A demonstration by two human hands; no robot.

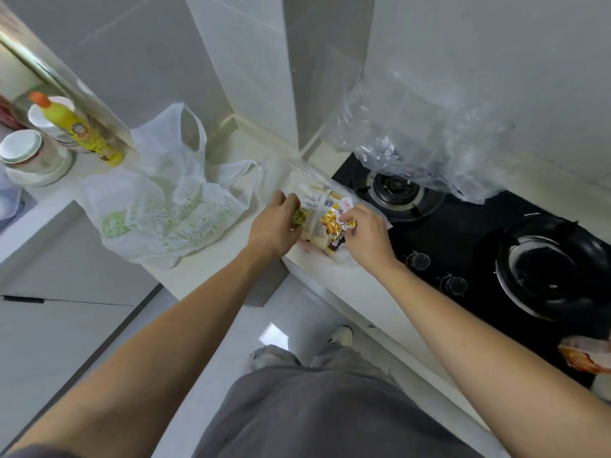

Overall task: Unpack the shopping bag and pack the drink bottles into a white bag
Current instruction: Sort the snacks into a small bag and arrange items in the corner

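Observation:
A white plastic bag [158, 223] with green print lies slack on the pale counter, handles up. To its right sits a pile of packaged snacks [322, 214] in thin clear plastic, next to the stove. My left hand [274, 226] is closed on a small green packet [297, 214] at the pile's left side. My right hand [365, 231] pinches the edge of a yellow snack pack [330, 223] with a dark bar under it. No drink bottle shows among the groceries.
A black gas stove [463, 233] with two burners lies to the right, clear plastic film [423, 127] hanging over its back. A yellow squeeze bottle [82, 130] and stacked white bowls [29, 153] stand at far left. The counter corner [264, 285] juts toward me.

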